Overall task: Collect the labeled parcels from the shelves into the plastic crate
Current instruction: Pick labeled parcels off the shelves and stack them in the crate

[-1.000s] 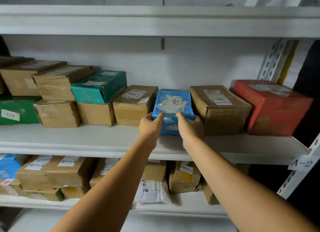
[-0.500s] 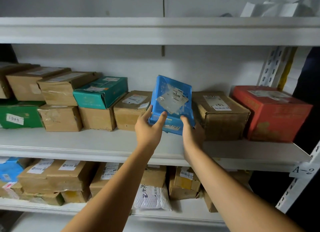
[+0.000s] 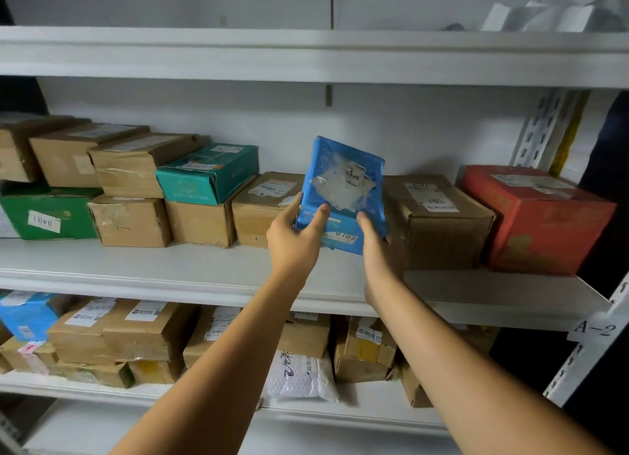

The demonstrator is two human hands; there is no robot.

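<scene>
Forearms enter from lower frame. Left hand (image 3: 294,242) and right hand (image 3: 379,250) each grip a lower corner of the blue parcel (image 3: 343,189), fingers curled round it. Parcel at frame centre, tilted upright, label facing camera, over the middle shelf (image 3: 170,267). Behind it: brown box (image 3: 439,216), then red box (image 3: 537,219) at right.

Blue parcel (image 3: 343,192) lifted off shelf (image 3: 177,267), tilted upright by both hands.
</scene>
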